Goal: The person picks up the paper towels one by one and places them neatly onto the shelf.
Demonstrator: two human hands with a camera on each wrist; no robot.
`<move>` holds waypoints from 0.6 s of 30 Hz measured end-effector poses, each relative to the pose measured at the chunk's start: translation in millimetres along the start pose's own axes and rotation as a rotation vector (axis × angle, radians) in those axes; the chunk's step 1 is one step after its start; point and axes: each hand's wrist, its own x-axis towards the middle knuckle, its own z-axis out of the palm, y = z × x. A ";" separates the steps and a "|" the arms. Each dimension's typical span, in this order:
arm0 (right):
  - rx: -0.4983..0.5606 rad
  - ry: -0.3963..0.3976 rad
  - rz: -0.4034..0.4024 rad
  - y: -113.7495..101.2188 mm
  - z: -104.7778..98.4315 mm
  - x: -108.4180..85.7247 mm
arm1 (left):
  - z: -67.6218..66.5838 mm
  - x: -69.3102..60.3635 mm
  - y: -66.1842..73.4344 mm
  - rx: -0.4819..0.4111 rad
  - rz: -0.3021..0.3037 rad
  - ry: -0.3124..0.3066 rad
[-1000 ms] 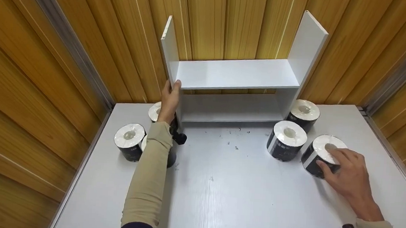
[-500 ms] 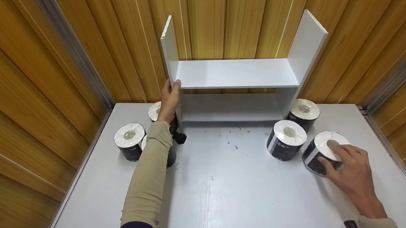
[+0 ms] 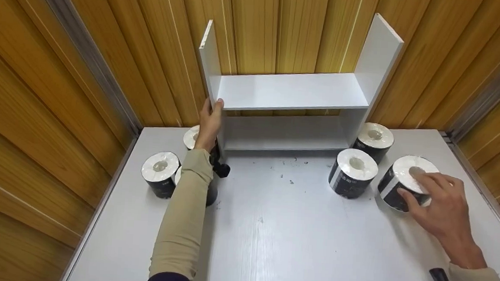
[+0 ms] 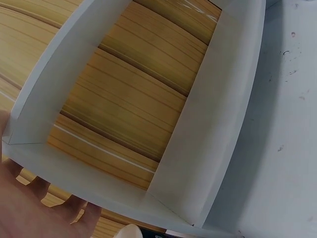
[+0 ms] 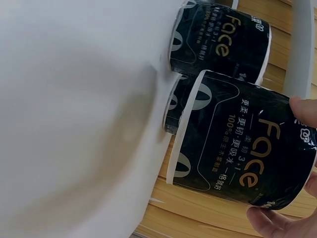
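A white two-tier shelf (image 3: 294, 91) stands against the back wall. My left hand (image 3: 210, 123) grips its left side panel, thumb at the front edge; the left wrist view shows the fingers (image 4: 74, 210) behind that panel. On the right, my right hand (image 3: 443, 213) holds a paper roll (image 3: 392, 184) in black-printed wrapping, with its thumb on the near side and fingers at the top. In the right wrist view the held roll (image 5: 242, 144) is pinched between thumb and fingers. Another roll (image 3: 351, 181) stands left of it, with one more (image 3: 373, 141) behind, beside the shelf.
On the left stand several more rolls, one (image 3: 160, 174) apart and others partly hidden by my left forearm. Dark specks (image 3: 291, 182) lie on the white tabletop (image 3: 287, 238) before the shelf. Wood-patterned walls (image 3: 257, 28) enclose the table's back and sides.
My right hand and the roll it holds have moved a little away from me and to the right. The left hand and the shelf stay in place.
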 end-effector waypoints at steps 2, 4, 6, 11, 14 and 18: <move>-0.003 0.006 -0.012 -1.6 -2.2 2.9 | 0.4 0.3 -0.5 -0.002 -0.007 0.001; -0.006 0.012 -0.024 -3.1 -3.2 5.7 | 0.6 0.7 -0.3 0.001 -0.012 0.002; -0.010 0.015 -0.033 -4.4 -3.6 8.2 | 0.4 1.3 -0.2 0.004 -0.017 0.004; -0.009 0.012 -0.035 -6.8 -6.1 12.7 | 0.6 1.5 -1.5 0.001 0.002 0.007; -0.007 0.013 -0.033 -8.5 -8.3 15.8 | 0.7 1.5 -2.4 -0.003 0.014 0.008; -0.004 0.028 -0.033 -10.5 -11.1 20.6 | 0.6 2.0 -1.7 -0.008 0.018 0.005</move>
